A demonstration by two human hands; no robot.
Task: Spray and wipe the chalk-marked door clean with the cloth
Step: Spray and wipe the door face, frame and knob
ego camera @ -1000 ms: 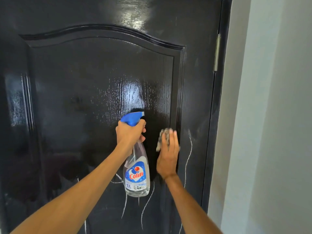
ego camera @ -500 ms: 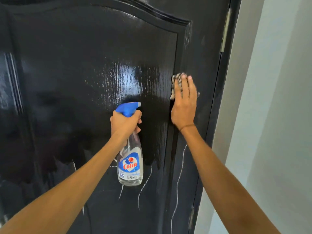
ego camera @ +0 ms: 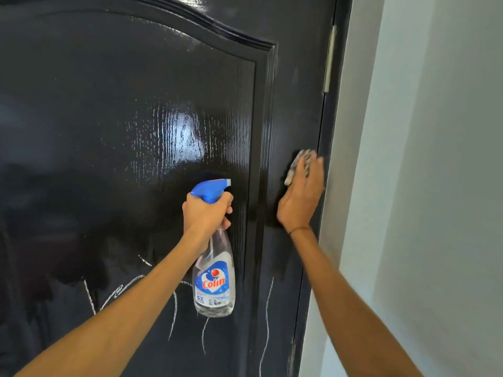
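Head view: right hand point(ego camera: 300, 198) flat on the door point(ego camera: 109, 118), fingers straight, pressing the cloth point(ego camera: 295, 165) against the right stile just beside the hinge-side edge. Not a curled grip, just palm and fingers pinning it to the surface. The cloth shows only past the fingertips and at the thumb side; the rest is under the hand.

Vs 0.5 s ago: the cloth hand sits further right on the stile, closer to the door edge, and lower against the panel moulding. 1.0 s ago it was lower still, near the top of the chalk line point(ego camera: 268, 317) on that stile. So up, then partway back down and outward.

Left hand point(ego camera: 205, 213) is clenched round the neck of the spray bottle point(ego camera: 215, 281), under the blue trigger head point(ego camera: 211, 189), bottle hanging upright in front of the centre panel. Same grip and roughly the same spot as in both earlier frames.

Upper panel is glossy and wet. Chalk marks point(ego camera: 174, 308) remain low on the panel, below the wet zone. Hinge point(ego camera: 328, 58) at the upper right edge, pale wall point(ego camera: 435, 186) beyond it.
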